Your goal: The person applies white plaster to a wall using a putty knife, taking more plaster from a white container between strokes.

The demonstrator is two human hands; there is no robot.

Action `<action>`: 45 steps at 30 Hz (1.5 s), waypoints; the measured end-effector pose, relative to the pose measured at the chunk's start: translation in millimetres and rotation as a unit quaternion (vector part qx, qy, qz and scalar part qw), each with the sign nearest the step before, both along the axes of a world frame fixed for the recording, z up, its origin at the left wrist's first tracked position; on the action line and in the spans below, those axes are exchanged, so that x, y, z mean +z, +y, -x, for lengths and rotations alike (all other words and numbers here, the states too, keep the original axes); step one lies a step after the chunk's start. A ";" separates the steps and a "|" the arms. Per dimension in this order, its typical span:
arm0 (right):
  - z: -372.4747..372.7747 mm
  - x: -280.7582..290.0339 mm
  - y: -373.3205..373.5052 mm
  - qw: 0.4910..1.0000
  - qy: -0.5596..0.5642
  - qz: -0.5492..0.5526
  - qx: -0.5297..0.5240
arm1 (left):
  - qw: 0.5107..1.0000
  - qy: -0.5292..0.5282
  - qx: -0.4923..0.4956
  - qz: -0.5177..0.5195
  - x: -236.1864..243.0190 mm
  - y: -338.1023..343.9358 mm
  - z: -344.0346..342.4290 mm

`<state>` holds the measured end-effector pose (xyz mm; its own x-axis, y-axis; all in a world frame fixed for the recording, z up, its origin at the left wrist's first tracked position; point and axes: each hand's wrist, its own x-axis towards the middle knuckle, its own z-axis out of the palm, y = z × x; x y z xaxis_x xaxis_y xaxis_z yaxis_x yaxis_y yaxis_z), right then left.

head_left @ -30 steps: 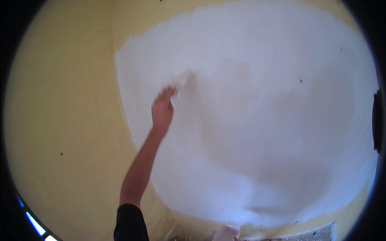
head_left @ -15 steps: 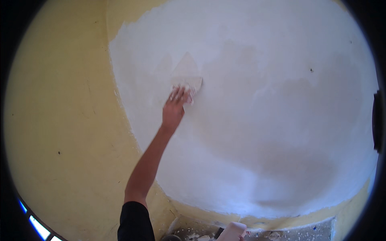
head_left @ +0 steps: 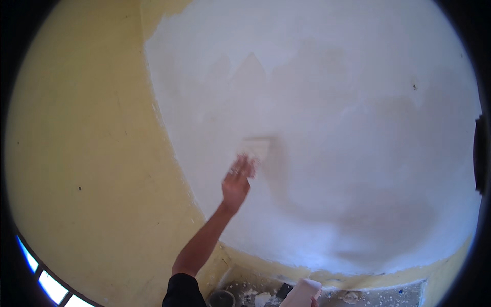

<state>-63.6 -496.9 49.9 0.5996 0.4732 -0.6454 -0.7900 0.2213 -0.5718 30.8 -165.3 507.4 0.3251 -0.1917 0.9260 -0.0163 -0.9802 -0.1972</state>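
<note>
In my left hand point(head_left: 238, 180) is a putty knife point(head_left: 257, 149) with a broad pale blade, its edge turned upward at the white-coated wall point(head_left: 348, 169). White smears cover the fingers wrapped round its handle, and motion blurs them. At the bottom edge, my right hand point(head_left: 314, 303) shows only as fingertips against a pale board or flat block point(head_left: 302, 293), which it grips. Most of that hand lies outside the picture.
Yellow wall point(head_left: 87, 138) adjoins the white coating on the left. Below, the speckled floor point(head_left: 376, 298) carries white crumbs and a dark round bucket point(head_left: 221, 298). A dark object point(head_left: 480, 153) stands at the right rim. Bright window panes point(head_left: 52, 286) show at lower left.
My left hand has drawn the putty knife down the wall and slightly right. The board in my right hand sits a little higher and farther right in view.
</note>
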 end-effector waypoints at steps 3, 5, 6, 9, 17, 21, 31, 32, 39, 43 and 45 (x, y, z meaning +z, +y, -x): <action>3.8 4.8 8.0 1.000 -0.003 -0.003 0.003 | 0.995 -0.089 0.050 -0.017 80.7 24.6 -1.4; 5.7 7.4 14.5 1.000 -0.005 -0.004 0.004 | 0.987 -0.130 0.090 -0.040 128.8 52.5 -14.0; 4.0 7.5 14.9 1.000 -0.007 -0.001 0.001 | 0.987 -0.134 0.087 -0.035 143.3 62.1 -27.6; 2.0 9.0 26.0 1.000 -0.012 -0.003 -0.002 | 0.981 -0.141 0.119 -0.058 156.9 85.2 -49.5; -1.0 18.9 43.6 1.000 -0.023 -0.004 -0.021 | 0.993 0.029 0.093 -0.069 31.0 80.5 -17.1; -1.0 17.8 54.4 0.999 -0.028 -0.007 -0.024 | 0.999 -0.012 0.033 -0.019 61.4 79.0 21.7; 0.4 19.3 68.2 0.999 -0.041 -0.004 -0.025 | 0.968 -0.058 0.145 0.195 216.1 101.3 5.9; -1.0 18.7 65.6 0.999 -0.042 -0.002 -0.031 | 0.977 -0.058 0.127 0.162 202.6 97.4 -9.6; 1.5 16.2 64.4 0.999 -0.041 0.005 -0.028 | 0.993 0.017 0.110 0.041 73.4 37.4 -23.0; 5.1 16.0 62.4 0.999 -0.042 0.006 -0.025 | 0.994 0.093 0.058 -0.010 32.0 32.3 4.5; 6.1 17.3 60.3 0.999 -0.042 0.007 -0.027 | 0.992 0.126 0.027 -0.007 34.0 34.3 17.1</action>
